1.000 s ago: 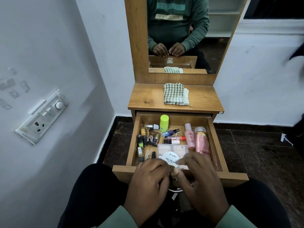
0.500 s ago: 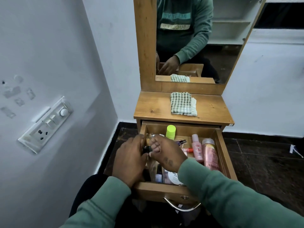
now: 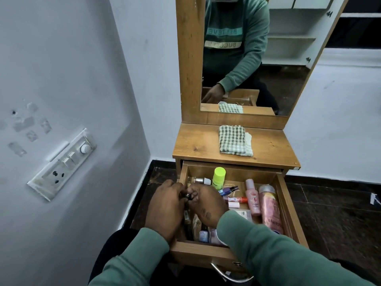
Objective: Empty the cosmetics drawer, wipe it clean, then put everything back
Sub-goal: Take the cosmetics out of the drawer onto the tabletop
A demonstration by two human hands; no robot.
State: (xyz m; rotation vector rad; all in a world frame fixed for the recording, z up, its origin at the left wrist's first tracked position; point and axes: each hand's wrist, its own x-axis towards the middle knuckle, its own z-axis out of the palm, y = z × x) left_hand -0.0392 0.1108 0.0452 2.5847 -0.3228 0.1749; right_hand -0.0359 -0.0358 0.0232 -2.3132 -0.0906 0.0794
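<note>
in the wooden drawer (image 3: 245,176), hands (image 3: 164,211) pinch a vial (image 3: 188,196).

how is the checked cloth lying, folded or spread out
Folded: the checked cloth lies as a compact rectangle on the dresser top, with a lower layer's edge showing along its right side.

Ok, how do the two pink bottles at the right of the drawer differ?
The larger pink bottle is wider and longer than the smaller pink bottle. The larger one has a greyish cap; the smaller one's cap is pink. The larger lies nearest the right wall of the drawer, the smaller on its left. Both appear to lie lengthwise side by side, caps towards the back.
</note>
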